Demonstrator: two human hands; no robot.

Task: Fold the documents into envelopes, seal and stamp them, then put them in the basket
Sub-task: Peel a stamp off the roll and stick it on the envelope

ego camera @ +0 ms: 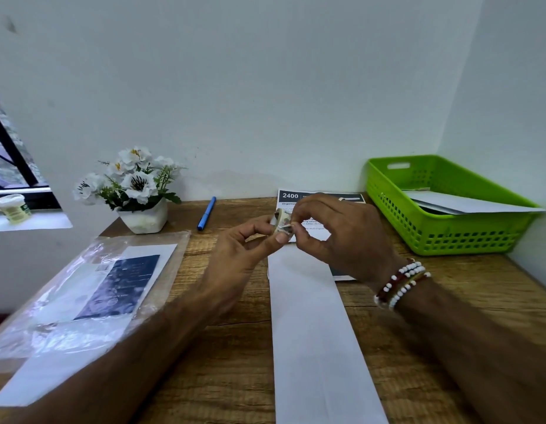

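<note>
At frame centre, a small stamp roll [281,223] is pinched between left hand [244,252] and right hand [336,234] fingertips above a white envelope [314,332].

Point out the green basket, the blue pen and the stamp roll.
green basket [443,237], head view, front wall.
blue pen [206,213], head view, mid-barrel.
stamp roll [281,220], head view, the roll's side between both hands.

Wooden table [235,377], envelope [317,347], basket [443,237], pen [206,213], flowerpot [144,220]

I count two hands [238,249], one stamp roll [282,221], one pen [207,213], one green basket [443,237], one flowerpot [143,217], one long envelope [314,332].
</note>
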